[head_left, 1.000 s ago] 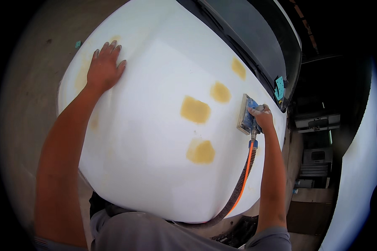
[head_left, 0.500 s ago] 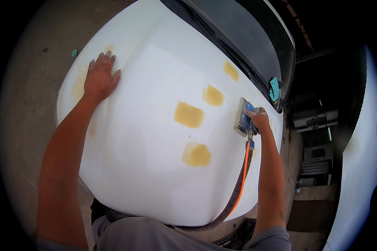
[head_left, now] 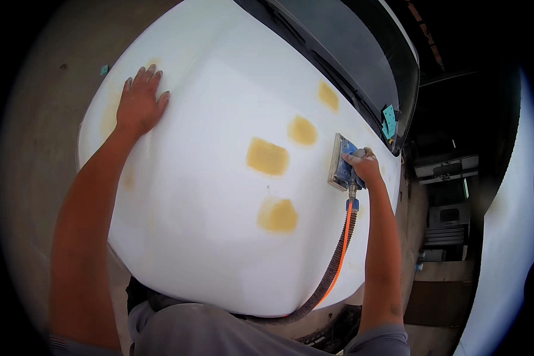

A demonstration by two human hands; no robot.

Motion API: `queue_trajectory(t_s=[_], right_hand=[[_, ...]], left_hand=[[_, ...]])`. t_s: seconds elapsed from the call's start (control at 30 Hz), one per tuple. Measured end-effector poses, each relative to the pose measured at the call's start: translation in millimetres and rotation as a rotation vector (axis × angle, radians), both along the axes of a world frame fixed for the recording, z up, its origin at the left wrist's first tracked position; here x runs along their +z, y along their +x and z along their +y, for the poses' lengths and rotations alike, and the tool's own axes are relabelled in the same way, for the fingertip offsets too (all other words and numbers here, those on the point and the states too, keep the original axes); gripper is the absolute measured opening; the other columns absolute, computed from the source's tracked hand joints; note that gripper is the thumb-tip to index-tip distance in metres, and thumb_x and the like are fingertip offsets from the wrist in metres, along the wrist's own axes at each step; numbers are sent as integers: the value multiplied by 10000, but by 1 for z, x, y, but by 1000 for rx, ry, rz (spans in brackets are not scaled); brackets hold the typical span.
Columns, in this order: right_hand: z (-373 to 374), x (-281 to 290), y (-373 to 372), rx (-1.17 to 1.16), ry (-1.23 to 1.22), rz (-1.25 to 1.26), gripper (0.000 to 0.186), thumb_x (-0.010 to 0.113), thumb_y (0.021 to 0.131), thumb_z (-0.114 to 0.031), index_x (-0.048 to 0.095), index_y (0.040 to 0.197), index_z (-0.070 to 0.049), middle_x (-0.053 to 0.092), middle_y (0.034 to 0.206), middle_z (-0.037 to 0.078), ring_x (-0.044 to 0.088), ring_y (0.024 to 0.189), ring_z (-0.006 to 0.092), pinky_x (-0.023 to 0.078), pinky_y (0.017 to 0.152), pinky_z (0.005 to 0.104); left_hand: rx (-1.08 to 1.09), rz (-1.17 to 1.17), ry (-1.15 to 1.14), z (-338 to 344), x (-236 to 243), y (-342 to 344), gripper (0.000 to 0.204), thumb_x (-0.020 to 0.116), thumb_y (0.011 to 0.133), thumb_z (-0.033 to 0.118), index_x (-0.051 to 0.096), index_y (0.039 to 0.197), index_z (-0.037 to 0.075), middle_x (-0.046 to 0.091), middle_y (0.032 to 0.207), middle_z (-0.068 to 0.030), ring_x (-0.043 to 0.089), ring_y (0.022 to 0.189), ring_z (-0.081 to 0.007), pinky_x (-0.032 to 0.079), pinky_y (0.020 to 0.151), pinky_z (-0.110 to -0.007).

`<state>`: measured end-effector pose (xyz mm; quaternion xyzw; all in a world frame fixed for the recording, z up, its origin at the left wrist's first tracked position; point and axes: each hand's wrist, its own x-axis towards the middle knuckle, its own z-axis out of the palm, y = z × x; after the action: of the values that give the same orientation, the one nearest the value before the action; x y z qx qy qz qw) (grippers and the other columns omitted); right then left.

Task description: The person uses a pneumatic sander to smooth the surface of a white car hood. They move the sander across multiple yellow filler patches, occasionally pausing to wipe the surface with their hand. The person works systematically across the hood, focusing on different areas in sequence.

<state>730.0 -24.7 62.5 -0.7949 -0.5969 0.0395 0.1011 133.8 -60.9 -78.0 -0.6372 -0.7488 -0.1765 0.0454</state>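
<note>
A white car hood (head_left: 213,249) spreads out below me, with several yellowish filler patches (head_left: 267,156) across its middle and right. My left hand (head_left: 140,104) lies flat on the hood's left side, fingers spread, beside a faint yellow patch (head_left: 153,62). On the right side, my right hand (head_left: 365,165) grips a blue sander (head_left: 345,164) whose flat rectangular pad rests on the hood. From the sander's near end runs a black ribbed hose (head_left: 332,267) with an orange line (head_left: 342,252) along it, curving down toward my body.
Beyond the hood are the wipers and dark windshield (head_left: 344,41). Green perforated sanding sheets (head_left: 388,121) lie near the windshield's lower right corner. A small green scrap (head_left: 104,70) is on the floor (head_left: 47,148) at left. Another white panel (head_left: 504,237) stands far right.
The sander and my right hand have shifted slightly left and away from me. My left hand stays flat on the hood; the whole view has moved a little.
</note>
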Motion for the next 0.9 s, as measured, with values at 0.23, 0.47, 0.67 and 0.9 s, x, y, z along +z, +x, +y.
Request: queue_trajectory(t_s=[0.23,0.47,0.67,0.9], right_hand=[[-1,7,-16,37,-77,-3,1083,913,768,-541,477,1476,154,704,1304,276,686,1234,343,532,1031,371],[3,10,2,-68,-93,118,1082,909,782,-533,463,1486,157,695,1310,291,688,1233,355,531,1044,383],[3,6,0,33,-79,19,1090,922,786,-495,432,1502,166,702,1291,288,719,1160,333,548,1014,368],[-27,15,-13,90,-137,-149,1062,886,815,-525,440,1502,152,695,1295,301,679,1242,362,530,1050,372]], left_hand=[[6,-16,-13,-6,1,-4,592,552,1069,385,485,1570,76,400,1692,-116,314,1593,-302,236,1310,-509],[9,-14,-9,-7,-2,-4,594,551,1070,375,483,1575,69,397,1696,-115,320,1592,-299,240,1309,-511],[3,-27,-1,-3,6,-6,590,557,1067,368,492,1569,65,394,1696,-125,323,1590,-308,238,1310,-514],[-12,-49,0,-6,5,-2,591,570,1060,357,492,1566,61,399,1694,-119,318,1592,-305,234,1311,-517]])
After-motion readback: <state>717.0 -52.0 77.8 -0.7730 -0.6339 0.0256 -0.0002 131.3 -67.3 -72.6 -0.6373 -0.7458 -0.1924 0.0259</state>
